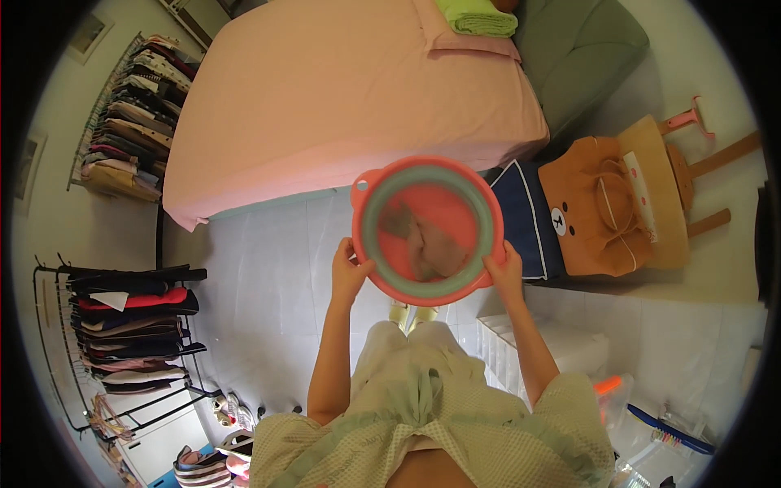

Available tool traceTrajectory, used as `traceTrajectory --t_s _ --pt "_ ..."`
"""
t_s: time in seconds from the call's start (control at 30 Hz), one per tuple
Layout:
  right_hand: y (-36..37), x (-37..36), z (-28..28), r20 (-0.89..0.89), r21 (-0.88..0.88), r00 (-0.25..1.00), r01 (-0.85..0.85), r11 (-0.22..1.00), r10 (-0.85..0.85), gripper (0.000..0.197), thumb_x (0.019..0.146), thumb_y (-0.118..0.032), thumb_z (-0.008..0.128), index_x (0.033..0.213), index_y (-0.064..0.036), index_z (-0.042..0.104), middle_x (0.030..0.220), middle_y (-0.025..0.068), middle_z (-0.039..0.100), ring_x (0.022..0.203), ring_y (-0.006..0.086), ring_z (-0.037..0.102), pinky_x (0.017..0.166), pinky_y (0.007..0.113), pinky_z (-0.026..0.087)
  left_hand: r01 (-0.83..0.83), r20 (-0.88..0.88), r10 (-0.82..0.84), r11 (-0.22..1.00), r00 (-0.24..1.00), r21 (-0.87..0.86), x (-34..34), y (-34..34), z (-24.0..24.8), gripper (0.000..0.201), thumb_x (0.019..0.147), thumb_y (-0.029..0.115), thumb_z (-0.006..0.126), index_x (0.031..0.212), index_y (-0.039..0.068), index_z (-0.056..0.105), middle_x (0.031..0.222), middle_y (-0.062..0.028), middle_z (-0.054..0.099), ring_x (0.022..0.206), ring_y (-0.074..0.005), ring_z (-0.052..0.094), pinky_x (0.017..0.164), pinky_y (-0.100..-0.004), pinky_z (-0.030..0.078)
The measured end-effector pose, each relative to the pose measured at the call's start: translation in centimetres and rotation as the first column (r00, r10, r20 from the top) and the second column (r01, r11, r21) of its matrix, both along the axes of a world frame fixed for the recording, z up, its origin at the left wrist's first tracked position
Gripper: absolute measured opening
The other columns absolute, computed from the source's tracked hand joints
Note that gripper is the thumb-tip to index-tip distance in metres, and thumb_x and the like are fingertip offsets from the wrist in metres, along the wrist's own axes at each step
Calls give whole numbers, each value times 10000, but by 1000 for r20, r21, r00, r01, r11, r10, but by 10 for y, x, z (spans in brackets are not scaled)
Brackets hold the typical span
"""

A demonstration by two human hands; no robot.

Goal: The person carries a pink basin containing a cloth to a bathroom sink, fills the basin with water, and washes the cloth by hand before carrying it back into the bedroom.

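A round basin (374,281) with a coral-red rim and a grey-green inner band is held out in front of my body. Its left edge is gripped by my left hand (350,268), thumb over the rim. On the opposite side my right hand (506,272) grips the rim in the same way. A wet-looking brownish-grey cloth (435,248) lies crumpled at the bottom, apparently in water. The fingers under the rim are partly hidden.
Beyond the basin is a bed (342,98) with a pink sheet. To the right stands a chair with a brown bear-shaped cushion (582,203). Clothes racks (138,333) line the left side. White plastic drawers (545,342) are by my right arm. Grey floor tiles (260,268) lie below.
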State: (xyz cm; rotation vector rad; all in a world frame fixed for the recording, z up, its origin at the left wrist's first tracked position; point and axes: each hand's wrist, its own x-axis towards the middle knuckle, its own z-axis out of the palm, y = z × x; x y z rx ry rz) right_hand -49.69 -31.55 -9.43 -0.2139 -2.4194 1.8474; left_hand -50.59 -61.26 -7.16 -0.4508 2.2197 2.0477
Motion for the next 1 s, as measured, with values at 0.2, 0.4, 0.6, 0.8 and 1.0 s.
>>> traceTrajectory --t_s 0.2,0.4,0.6,0.8,1.0 --pt "-2 3 21 -50 110 998 -33 993 39 277 647 -133 601 866 30 552 737 129 600 669 193 579 619 296 444 -74 -19 74 997 997 -22 30 -2 36 271 617 -9 562 870 -7 466 854 -78 542 719 -138 541 651 -255 462" --pt "-12 -3 49 51 160 972 -235 959 230 273 635 -145 606 837 33 561 708 133 598 641 194 577 598 298 441 -239 37 238 971 971 25 85 -10 60 254 644 -24 552 879 -8 459 883 -85 534 756 -143 565 666 -249 470" --pt "-48 -9 83 38 126 916 -400 908 398 299 634 -140 609 867 42 561 721 128 602 635 168 570 593 284 443 -392 39 390 914 920 104 129 -27 74 261 655 -28 550 893 -5 448 893 -80 532 757 -145 578 645 -239 466" --pt "-106 -13 92 6 74 871 -491 868 492 313 638 -128 612 894 42 557 748 116 610 660 152 572 614 276 444 -468 -18 471 879 882 88 151 -73 92 263 654 -33 547 897 -1 453 883 -73 532 757 -137 564 656 -239 472" --pt "-186 -17 110 -6 43 846 -533 845 534 309 638 -106 608 909 32 559 752 97 609 677 134 566 632 267 443 -522 -68 528 849 847 86 161 -142 100 260 652 -28 547 894 2 457 869 -64 529 752 -131 553 669 -239 467"
